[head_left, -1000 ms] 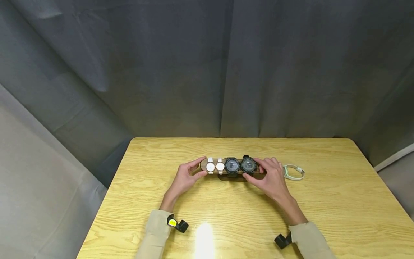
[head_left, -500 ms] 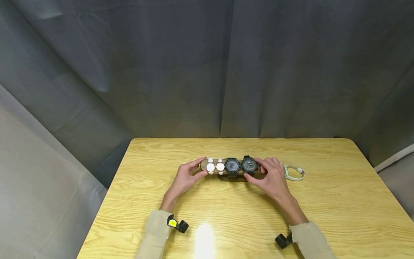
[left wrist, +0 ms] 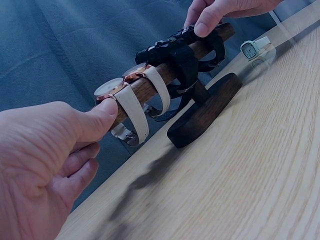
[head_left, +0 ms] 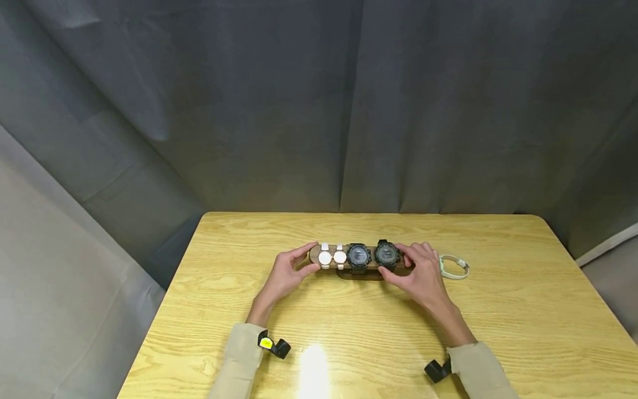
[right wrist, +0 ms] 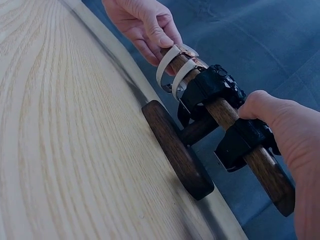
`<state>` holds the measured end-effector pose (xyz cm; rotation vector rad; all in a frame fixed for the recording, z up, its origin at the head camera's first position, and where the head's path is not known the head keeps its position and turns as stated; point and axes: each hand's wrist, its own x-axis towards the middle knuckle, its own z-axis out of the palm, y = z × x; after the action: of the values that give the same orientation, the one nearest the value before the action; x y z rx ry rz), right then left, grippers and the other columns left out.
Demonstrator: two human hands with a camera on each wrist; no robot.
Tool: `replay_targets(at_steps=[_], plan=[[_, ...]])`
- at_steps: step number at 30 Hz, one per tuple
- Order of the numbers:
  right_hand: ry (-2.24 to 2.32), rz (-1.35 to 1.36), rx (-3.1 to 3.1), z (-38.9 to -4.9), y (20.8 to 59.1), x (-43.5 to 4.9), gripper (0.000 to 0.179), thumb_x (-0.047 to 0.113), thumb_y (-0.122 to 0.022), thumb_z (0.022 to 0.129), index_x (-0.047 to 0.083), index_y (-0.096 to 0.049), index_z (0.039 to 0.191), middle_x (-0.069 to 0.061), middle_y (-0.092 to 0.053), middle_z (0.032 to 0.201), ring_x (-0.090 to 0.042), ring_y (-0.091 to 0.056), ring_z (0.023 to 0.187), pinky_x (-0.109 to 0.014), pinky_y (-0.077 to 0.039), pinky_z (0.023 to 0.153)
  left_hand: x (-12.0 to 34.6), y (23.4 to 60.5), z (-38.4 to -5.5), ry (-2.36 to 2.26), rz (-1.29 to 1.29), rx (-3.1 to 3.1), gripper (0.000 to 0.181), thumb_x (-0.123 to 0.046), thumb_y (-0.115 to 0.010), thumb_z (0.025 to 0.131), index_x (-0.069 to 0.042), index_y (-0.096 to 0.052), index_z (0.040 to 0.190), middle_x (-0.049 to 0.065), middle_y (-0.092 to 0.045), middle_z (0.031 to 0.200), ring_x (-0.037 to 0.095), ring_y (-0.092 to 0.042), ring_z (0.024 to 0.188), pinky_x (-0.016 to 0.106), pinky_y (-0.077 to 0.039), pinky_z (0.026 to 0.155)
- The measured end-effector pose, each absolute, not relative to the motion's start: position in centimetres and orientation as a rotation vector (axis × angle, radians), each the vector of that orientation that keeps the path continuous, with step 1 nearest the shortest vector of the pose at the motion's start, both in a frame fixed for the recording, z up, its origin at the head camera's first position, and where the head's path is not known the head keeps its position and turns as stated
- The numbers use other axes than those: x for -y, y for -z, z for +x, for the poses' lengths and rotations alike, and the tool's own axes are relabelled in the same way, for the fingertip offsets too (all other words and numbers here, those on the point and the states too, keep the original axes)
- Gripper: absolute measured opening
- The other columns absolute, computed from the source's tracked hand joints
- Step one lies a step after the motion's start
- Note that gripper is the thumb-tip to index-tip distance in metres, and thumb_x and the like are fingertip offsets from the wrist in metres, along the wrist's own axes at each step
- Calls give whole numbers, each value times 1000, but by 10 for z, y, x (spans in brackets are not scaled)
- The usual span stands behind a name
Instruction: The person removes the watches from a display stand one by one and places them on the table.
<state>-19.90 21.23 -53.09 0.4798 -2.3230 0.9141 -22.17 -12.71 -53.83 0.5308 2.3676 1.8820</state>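
Observation:
A dark wooden watch stand stands on the table, its horizontal bar carrying several watches. My left hand grips the bar's left end between thumb and fingers. Nearest it hang two white-strapped watches with rose-gold cases, a left one and a right one. Right of these sits a black digital watch. My right hand pinches a second black digital watch, thumb at its near side and fingers at the far side. A bare stretch of bar shows between the black watches.
A pale green watch lies on the wooden table just right of my right hand. Grey curtains hang behind the table's far edge. Wrist cameras, such as the left one, are strapped at both sleeves.
My right hand has moved slightly right along the bar with the second black digital watch, widening the gap between the black watches. My left hand stays at the bar's left end.

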Motion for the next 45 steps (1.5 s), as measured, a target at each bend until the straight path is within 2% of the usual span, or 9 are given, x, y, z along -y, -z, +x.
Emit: replay_targets(at_steps=[7,22,31,40,45], plan=[[-923,481,2304,-199,531,-218,58,29,-94,66,-4,-75,109,-3,-48,70,-18,-36,76,-35,-22,73,124,539,-223,-1881,535,-2370,55,-9,-79,93,-11,-63,145,12,-58,150,30,-53,141,44,-43,117],[-941,437,2314,-197,531,-227,58,26,-95,66,-4,-74,111,-2,-47,70,-18,-36,79,-36,-21,74,123,540,-225,-1881,545,-2365,55,-9,-78,93,-7,-61,146,14,-58,150,32,-53,140,47,-43,117],[-952,435,2307,-196,528,-232,55,22,-95,66,-4,-75,111,-3,-48,70,-19,-38,79,-37,-23,75,123,540,-224,-1882,541,-2374,55,-10,-79,93,-11,-63,145,12,-59,149,31,-53,140,49,-42,117],[-956,407,2317,-195,527,-238,56,20,-95,65,-5,-74,111,-4,-48,71,-22,-39,81,-40,-25,77,123,540,-226,-1894,579,-2371,55,-8,-79,93,-5,-62,145,14,-59,148,33,-52,141,52,-40,119],[-957,404,2318,-195,527,-241,56,20,-95,66,-5,-73,111,-4,-49,71,-22,-40,81,-40,-26,78,124,539,-225,-1894,566,-2367,55,-9,-79,93,-5,-62,145,13,-59,148,32,-52,141,51,-41,119]])
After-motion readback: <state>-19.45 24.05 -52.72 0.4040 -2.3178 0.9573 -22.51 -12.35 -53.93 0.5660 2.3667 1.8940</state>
